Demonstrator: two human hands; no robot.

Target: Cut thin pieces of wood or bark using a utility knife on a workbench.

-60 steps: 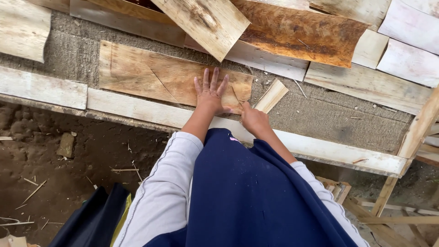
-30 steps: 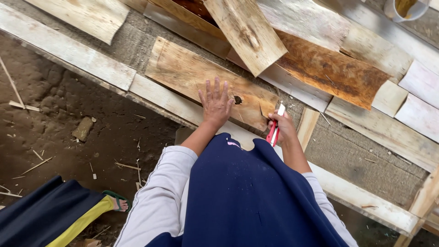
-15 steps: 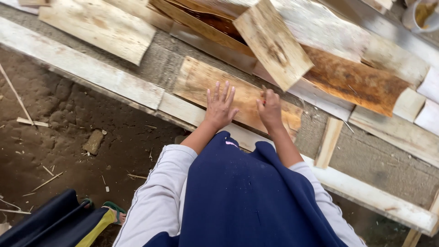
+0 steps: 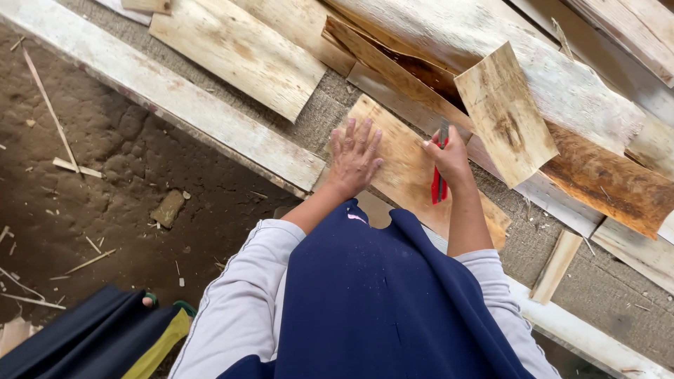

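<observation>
We see left hand flat, fingers spread, pressing brown wood panel lying on grey bench surface. Right hand fist-closed around one red utility knife, blade tip on same panel. One small square offcut just beside knife. One pale plank upper left. No labels visible.

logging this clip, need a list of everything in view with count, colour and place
plank under the hands: one, tan, centre
utility knife: one, red, on that plank
loose boards: several, pale to rusty brown, top and right
long beam: one, whitish, running from upper left down to the right
dirt floor: brown, left, strewn with splinters
small slat: one, pale, right
left hand: flat on the plank
right hand: gripping the knife
</observation>
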